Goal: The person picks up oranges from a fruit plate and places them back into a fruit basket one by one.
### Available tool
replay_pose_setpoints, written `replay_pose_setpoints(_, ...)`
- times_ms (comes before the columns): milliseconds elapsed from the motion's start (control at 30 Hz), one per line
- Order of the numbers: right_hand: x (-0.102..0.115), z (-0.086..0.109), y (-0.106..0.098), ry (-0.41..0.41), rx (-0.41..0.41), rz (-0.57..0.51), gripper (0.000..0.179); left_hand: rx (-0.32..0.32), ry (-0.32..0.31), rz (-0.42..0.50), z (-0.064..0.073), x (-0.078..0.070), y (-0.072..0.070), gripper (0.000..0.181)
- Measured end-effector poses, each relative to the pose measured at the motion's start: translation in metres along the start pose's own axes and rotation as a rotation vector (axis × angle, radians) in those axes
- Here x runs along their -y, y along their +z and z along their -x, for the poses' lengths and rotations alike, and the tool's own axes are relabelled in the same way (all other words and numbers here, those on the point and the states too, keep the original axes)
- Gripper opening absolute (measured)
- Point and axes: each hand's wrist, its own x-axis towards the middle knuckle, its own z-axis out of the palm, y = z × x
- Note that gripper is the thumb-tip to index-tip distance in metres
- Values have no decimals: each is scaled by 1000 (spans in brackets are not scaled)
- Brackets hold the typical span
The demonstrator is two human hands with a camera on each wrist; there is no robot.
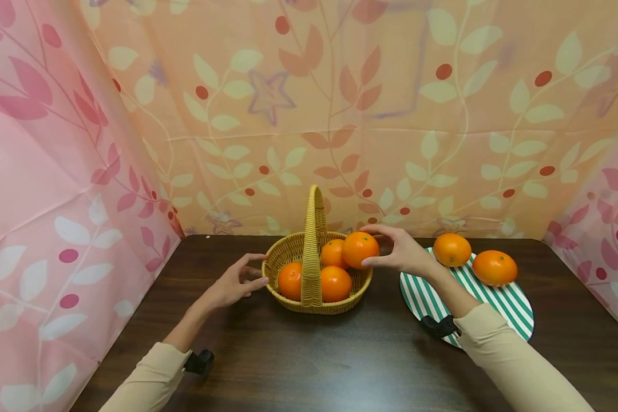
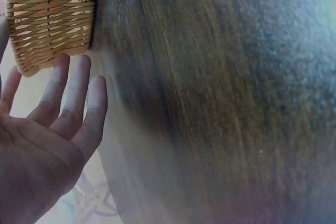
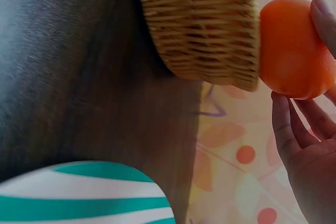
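A yellow wicker basket (image 1: 314, 308) with a tall arched handle (image 1: 311, 252) stands on the table. Inside it lie a front-left orange (image 1: 290, 281), a front-right orange (image 1: 336, 284) and a rear orange (image 1: 332, 253). My right hand (image 1: 403, 252) holds another orange (image 1: 360, 249) between thumb and fingers, over the basket's right rim; in the right wrist view this orange (image 3: 294, 48) shows just past the wicker rim. At the basket's left side, my left hand (image 1: 237, 280) has its fingertips at the rim, fingers (image 2: 79, 85) loosely extended against the wicker wall (image 2: 50, 30).
To the right lies a round green-and-white striped plate (image 1: 417, 297), partly under my right forearm. It bears a rear orange (image 1: 452, 250) and a right-hand orange (image 1: 494, 268). The dark wooden table (image 1: 309, 360) ends at a patterned cloth backdrop (image 1: 309, 114).
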Motion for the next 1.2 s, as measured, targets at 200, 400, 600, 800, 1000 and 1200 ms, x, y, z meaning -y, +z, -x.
replay_pose_setpoints(200,-5,0,11,9,20,-3,69,0,5,-7,-1,1,0,56)
replay_pose_setpoints(400,-4,1,8,3,39,13,70,2,6,-12,-3,2,0,56)
replay_pose_setpoints(600,4,12,-6,15,-24,68,51,5,6,-8,-2,1,0,56)
replay_pose_setpoints(800,15,29,-19,8,-106,165,26,1,7,-17,-1,3,1,56)
replay_pose_setpoints(1000,-8,46,-34,-17,-116,171,23,-2,15,-22,-1,4,1,55)
replay_pose_setpoints(1200,-12,62,-46,51,-129,211,23,-4,8,-20,-2,5,1,56)
